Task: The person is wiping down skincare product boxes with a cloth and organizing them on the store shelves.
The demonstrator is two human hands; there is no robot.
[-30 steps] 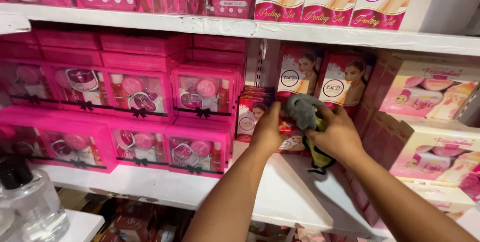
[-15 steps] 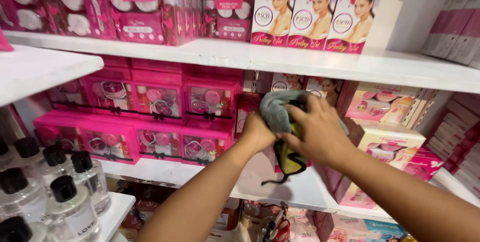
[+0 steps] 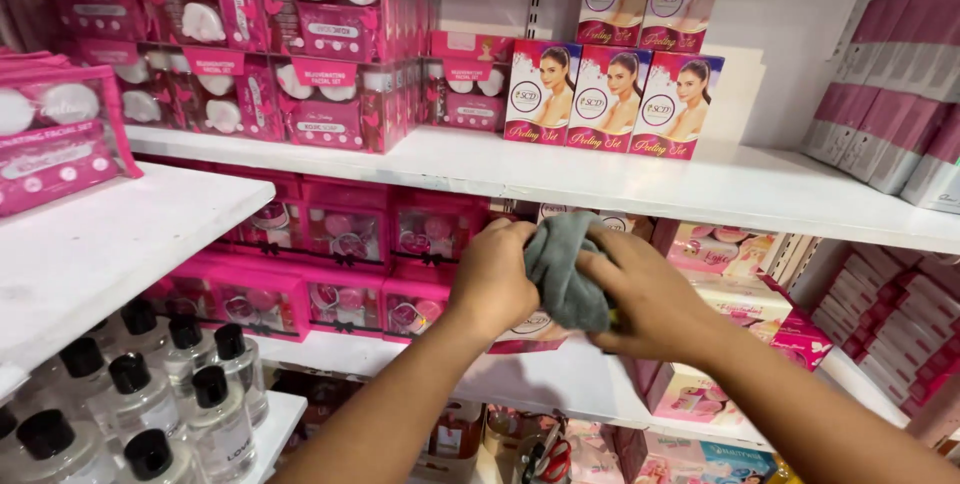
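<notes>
A grey cloth [image 3: 563, 269] is bunched between both of my hands in front of the shop shelves. My left hand [image 3: 492, 279] grips its left side and my right hand [image 3: 645, 299] closes over its right side. A bit of yellow shows under the cloth by my right palm. Behind my hands sits a boxed product with a round label [image 3: 530, 329] on the lower white shelf [image 3: 560, 384]. Three pink boxes with a woman's picture [image 3: 610, 99] stand on the upper white shelf [image 3: 600, 179] above my hands.
Pink gift sets [image 3: 340, 244] fill the middle shelf at left. Clear-fronted pink facial sets [image 3: 290, 44] are stacked on the upper shelf. Several clear bottles with black caps [image 3: 150, 394] stand at lower left under a white side shelf [image 3: 110, 244]. Pink boxes [image 3: 900, 114] line the right.
The view has tilted up, so the upper shelf and its boxes fill more of the frame. My hands stay together on the cloth, which is now more tightly bunched; the yellow part is mostly hidden.
</notes>
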